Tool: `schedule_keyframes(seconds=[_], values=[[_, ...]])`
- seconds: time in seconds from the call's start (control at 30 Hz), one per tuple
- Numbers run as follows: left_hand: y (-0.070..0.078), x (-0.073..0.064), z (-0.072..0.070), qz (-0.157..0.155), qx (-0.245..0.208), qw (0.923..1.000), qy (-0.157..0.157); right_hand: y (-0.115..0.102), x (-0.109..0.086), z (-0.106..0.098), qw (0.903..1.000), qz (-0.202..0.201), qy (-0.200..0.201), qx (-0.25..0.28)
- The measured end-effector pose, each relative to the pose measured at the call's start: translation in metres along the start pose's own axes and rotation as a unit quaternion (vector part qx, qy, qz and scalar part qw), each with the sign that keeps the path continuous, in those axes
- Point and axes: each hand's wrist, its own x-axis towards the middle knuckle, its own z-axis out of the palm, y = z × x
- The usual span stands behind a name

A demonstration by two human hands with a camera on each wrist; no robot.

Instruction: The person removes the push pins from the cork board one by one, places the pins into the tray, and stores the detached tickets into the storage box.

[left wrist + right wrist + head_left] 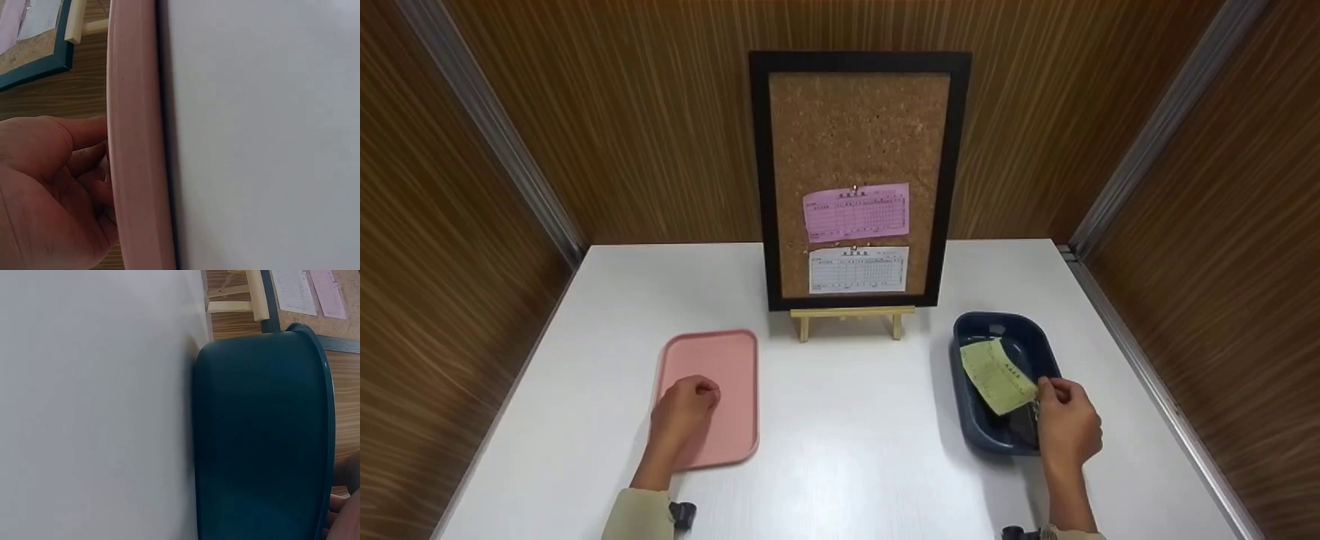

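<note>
Your right hand (1069, 424) pinches one corner of a yellow-green rectangular paper slip (994, 375) between thumb and forefinger; the slip slants over a deep navy-blue tray with rounded corners (990, 442). Your left hand (684, 409) is above a shallow pink rectangular tray (735, 405), fingers bent inward; you cannot tell from these views whether they grasp anything small.

What could go wrong: with only a corner held, the thin paper may droop, twist or slip free, and a sharp pull could crease or tear it. Its loose end, low over the tray, might catch on the rim. Behind, a cork board in a black frame (859, 127) leans on a small pale wooden easel (851, 310); a hard push against it could tip or slide it. A pink paper slip (859, 214) hangs slightly askew above a white paper slip (859, 271), each fastened only at its top edge, so a brushing hand might swing or loosen them.

Writing: the pink and white slips carry a short printed heading over a ruled table; the yellow-green one shows faint print. All of it is too small to read. You can make out no brand.
</note>
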Motion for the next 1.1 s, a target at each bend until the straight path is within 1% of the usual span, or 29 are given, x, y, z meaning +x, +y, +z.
schedule_keyframes(seconds=[0.13, 0.33, 0.4, 0.5, 0.6, 0.7, 0.8, 0.93, 1.0, 1.1], values=[[0.002, 0.000, -0.001, 0.004, 0.008, 1.0000, 0.004, -0.003, -0.001, -0.004, 1.0000, -0.006, 0.003, -0.004], [0.005, -0.001, -0.002, 0.007, 0.001, 0.9999, 0.015, -0.013, -0.003, -0.005, 0.9995, -0.023, 0.014, 0.017], [0.008, 0.000, -0.003, 0.004, -0.010, 0.9998, 0.018, -0.018, -0.002, -0.004, 0.9989, -0.033, 0.020, 0.026], [0.018, 0.002, -0.006, 0.005, -0.025, 0.9994, 0.024, -0.027, 0.001, -0.002, 0.9974, -0.052, 0.029, 0.040], [0.032, 0.004, -0.010, 0.010, -0.036, 0.9987, 0.033, -0.038, 0.003, 0.000, 0.9955, -0.071, 0.031, 0.054], [0.050, 0.007, -0.012, 0.023, -0.041, 0.9978, 0.046, -0.051, 0.006, 0.003, 0.9931, -0.089, 0.025, 0.072], [0.071, 0.012, -0.013, 0.045, -0.046, 0.9957, 0.067, -0.063, 0.010, 0.008, 0.9888, -0.119, 0.017, 0.088], [0.101, 0.021, -0.012, 0.075, -0.059, 0.9906, 0.099, -0.080, 0.015, 0.016, 0.9821, -0.160, 0.011, 0.099], [0.116, 0.027, -0.012, 0.087, -0.065, 0.9881, 0.109, -0.090, 0.017, 0.020, 0.9783, -0.176, 0.008, 0.108], [0.137, 0.034, -0.010, 0.104, -0.071, 0.9853, 0.115, -0.106, 0.020, 0.025, 0.9728, -0.197, 0.000, 0.122]])
